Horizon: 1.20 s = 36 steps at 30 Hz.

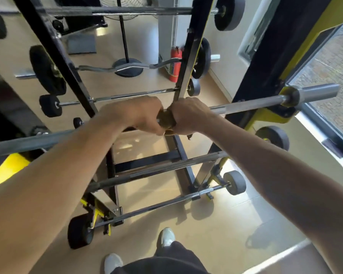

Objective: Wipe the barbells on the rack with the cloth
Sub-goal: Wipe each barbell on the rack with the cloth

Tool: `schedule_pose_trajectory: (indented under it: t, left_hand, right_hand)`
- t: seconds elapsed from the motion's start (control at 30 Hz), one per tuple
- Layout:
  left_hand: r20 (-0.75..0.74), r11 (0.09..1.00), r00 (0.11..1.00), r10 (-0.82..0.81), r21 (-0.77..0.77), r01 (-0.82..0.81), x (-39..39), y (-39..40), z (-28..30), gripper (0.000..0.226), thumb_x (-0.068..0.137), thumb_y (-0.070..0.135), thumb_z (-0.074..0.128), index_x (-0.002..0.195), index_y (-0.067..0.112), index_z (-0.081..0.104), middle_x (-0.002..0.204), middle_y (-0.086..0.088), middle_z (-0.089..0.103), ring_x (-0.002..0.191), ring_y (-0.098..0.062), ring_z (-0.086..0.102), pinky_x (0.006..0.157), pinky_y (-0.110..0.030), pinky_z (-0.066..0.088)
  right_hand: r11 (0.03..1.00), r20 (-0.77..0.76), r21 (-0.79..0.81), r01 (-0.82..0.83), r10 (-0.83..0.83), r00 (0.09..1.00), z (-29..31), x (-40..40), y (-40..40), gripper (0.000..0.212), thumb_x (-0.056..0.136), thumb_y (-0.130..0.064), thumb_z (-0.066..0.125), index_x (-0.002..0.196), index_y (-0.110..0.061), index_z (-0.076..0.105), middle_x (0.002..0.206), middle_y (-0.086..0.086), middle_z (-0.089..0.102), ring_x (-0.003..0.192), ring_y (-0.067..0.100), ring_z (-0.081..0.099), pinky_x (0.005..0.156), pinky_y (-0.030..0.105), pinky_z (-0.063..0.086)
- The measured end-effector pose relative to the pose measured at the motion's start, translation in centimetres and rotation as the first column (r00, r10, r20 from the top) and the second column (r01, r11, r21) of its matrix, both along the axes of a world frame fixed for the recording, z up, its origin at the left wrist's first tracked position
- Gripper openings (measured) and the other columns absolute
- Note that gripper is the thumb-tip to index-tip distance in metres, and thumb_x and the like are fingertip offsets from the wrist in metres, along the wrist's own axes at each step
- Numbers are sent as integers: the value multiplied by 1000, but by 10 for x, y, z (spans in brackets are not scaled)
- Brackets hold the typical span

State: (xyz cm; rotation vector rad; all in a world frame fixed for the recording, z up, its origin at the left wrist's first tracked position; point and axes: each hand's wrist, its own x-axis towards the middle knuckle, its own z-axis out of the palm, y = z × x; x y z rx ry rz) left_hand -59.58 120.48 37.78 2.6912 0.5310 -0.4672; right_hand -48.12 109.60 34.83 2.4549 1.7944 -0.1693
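A long steel barbell (246,104) lies across the black and yellow rack (265,113) at chest height, running from lower left to upper right. A small olive-brown cloth (165,119) is wrapped round its shaft near the middle. My left hand (135,114) and my right hand (188,117) sit side by side on the bar, both gripping the cloth between them. Further barbells rest lower on the rack: a plain bar (162,169) and one with small black plates (156,204).
Behind stands a second black rack (53,46) with a curl bar (127,67) and plated bars. A red fire extinguisher (175,64) and a fan stand (127,66) are on the tan floor. A glass door (329,107) is at the right. My white shoes (166,237) are below.
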Motion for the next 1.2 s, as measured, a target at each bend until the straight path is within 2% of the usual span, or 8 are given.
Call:
schedule_pose_trajectory:
  t: [0.13,0.37,0.63,0.8,0.9,1.0,1.1,1.2]
  left_hand:
    - [86,998,995,47,-52,-42,-49,33,4,46,85,53,68,113,17,71,105,-2,72,94,-21,66,90,-44,54]
    - [162,994,981,107,-32,-103,-112,63,-4,24,92,32,69,110,17,74,92,-1,73,82,-19,67,83,-41,56]
    - [117,967,979,168,175,-187,-176,92,-2,18,92,29,68,100,13,73,83,-3,64,76,-21,60,67,-32,41]
    - [147,924,971,187,310,-225,-211,108,-2,22,89,33,71,98,14,72,83,-4,65,75,-21,62,65,-33,46]
    - [166,892,968,187,384,-238,-231,117,-2,21,84,31,75,83,13,66,79,-7,60,72,-23,58,63,-36,47]
    - [203,866,964,171,436,-245,-246,123,-5,27,84,20,75,71,16,52,75,-3,49,76,-19,49,66,-33,41]
    - [245,820,963,111,525,-228,-255,122,-9,6,87,13,69,85,10,64,85,-2,45,83,-18,40,72,-32,32]
    - [319,819,939,130,500,-283,-257,115,-14,12,83,8,72,93,2,69,96,-10,55,94,-28,48,81,-38,40]
  right_hand:
    - [996,27,26,-85,84,996,-3,-43,33,24,90,-48,61,91,-25,56,64,-10,49,57,7,46,50,24,30]
    - [989,34,68,-135,133,991,-9,-103,76,22,89,-40,62,96,-19,62,63,-9,45,55,10,43,59,29,36]
    - [973,33,109,-203,201,979,-9,-178,123,22,91,-37,62,100,-18,64,75,-5,54,70,18,58,67,33,50]
    - [963,36,147,-227,225,974,-7,-214,144,22,93,-34,58,103,-15,65,84,1,61,74,20,59,70,34,51]
    - [952,54,196,-234,228,972,-10,-238,157,18,94,-27,56,104,-14,65,94,4,68,84,25,64,72,35,48]
    - [950,97,244,-197,178,979,-17,-263,169,13,93,-19,56,102,-17,65,96,2,68,89,25,66,74,36,49]
    - [933,84,357,-47,18,996,-29,-282,170,12,95,-14,53,101,-19,62,94,-2,67,88,21,64,69,33,41]
    - [888,143,455,-67,2,990,-44,-283,166,10,95,-14,51,103,-17,57,97,1,63,90,21,59,75,33,40]
